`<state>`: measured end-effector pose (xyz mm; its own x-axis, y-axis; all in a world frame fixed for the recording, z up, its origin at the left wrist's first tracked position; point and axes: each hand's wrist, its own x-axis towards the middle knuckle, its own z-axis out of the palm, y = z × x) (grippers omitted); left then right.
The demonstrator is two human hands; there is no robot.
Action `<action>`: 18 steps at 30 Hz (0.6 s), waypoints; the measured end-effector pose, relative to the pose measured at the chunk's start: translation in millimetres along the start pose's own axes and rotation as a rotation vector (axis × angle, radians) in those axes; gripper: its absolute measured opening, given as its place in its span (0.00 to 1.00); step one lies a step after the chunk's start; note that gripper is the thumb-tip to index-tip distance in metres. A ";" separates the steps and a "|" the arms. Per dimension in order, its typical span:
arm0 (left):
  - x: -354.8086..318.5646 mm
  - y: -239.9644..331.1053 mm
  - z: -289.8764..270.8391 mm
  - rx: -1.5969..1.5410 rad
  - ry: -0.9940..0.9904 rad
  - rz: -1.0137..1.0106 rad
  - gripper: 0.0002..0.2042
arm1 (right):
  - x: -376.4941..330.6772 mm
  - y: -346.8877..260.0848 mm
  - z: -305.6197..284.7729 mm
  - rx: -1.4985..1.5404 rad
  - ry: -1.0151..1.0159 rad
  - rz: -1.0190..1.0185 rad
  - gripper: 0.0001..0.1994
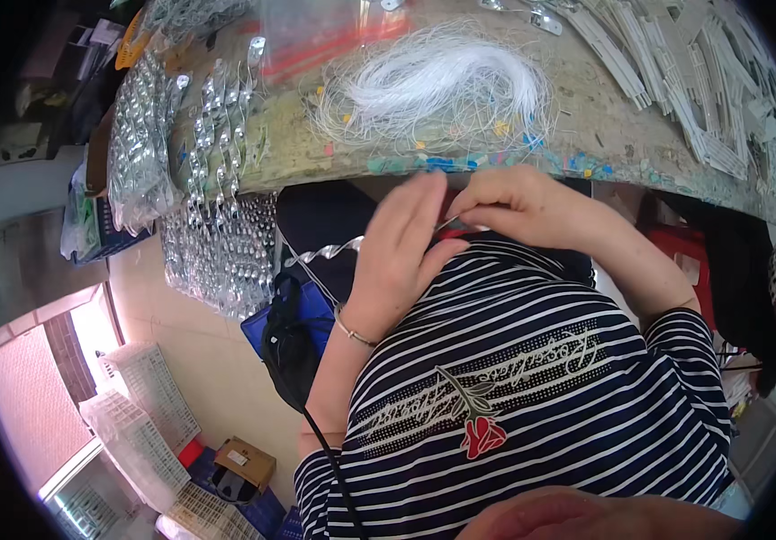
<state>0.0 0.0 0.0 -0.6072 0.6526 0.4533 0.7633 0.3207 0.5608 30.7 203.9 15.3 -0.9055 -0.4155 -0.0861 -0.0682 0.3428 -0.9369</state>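
Navy-and-white striped shirt point(532, 378): worn by the person, a red flower motif on its front.
Left hand point(392, 243): fingers straight and close together, slightly blurred; whether it grips anything cannot be told.
Right hand point(523, 205): thumb and forefinger pinched on a thin strand point(449, 221).
Twisted shiny silver strip point(329, 250): runs leftward from behind the left hand; its link to the strand is hidden.
Worn, colour-flecked bench point(600, 135): just beyond, bearing loose white thread point(460, 76) centrally and pale flat slats point(631, 58) at right.
Silver twisted strands point(221, 243): draped over its left edge.
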 end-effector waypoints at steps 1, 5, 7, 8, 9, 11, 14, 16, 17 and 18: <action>-2.0 -0.8 4.6 -0.048 -0.057 -0.014 0.23 | 0.5 1.2 3.9 0.056 0.009 0.023 0.06; -29.0 -6.4 16.2 -0.162 -0.185 -0.336 0.16 | -0.8 7.3 -0.7 0.202 0.102 0.281 0.09; -36.7 -13.2 18.5 -0.318 -0.126 -0.557 0.11 | -3.2 29.2 -11.4 -0.144 0.290 0.027 0.07; -38.5 -18.3 16.5 -0.413 -0.080 -0.619 0.10 | -5.4 34.7 -15.4 -0.198 0.282 0.075 0.06; -38.7 -23.2 14.9 -0.510 -0.038 -0.674 0.09 | -5.7 35.5 -18.3 -0.254 0.281 0.125 0.07; -37.1 -21.6 8.6 -0.659 0.034 -0.825 0.08 | -2.3 52.4 -9.5 -0.438 0.299 -0.021 0.09; -32.4 -21.5 3.5 -0.736 0.041 -0.943 0.08 | 9.6 56.9 0.4 -0.699 0.298 -0.203 0.13; -36.1 -24.8 3.7 -0.739 0.039 -0.924 0.08 | 17.5 54.9 4.4 -0.772 0.275 -0.226 0.15; -37.7 -25.2 4.3 -0.739 0.037 -0.927 0.08 | 21.4 54.0 3.9 -0.862 0.245 -0.272 0.14; -39.8 -25.6 5.0 -0.741 0.041 -0.928 0.08 | 25.4 53.5 2.7 -0.951 0.210 -0.322 0.14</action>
<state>5.7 -30.7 -35.8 -0.8776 0.3536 -0.3238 -0.2778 0.1753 0.9445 5.2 209.5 -37.9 -0.8344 -0.4811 0.2687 -0.5418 0.8053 -0.2408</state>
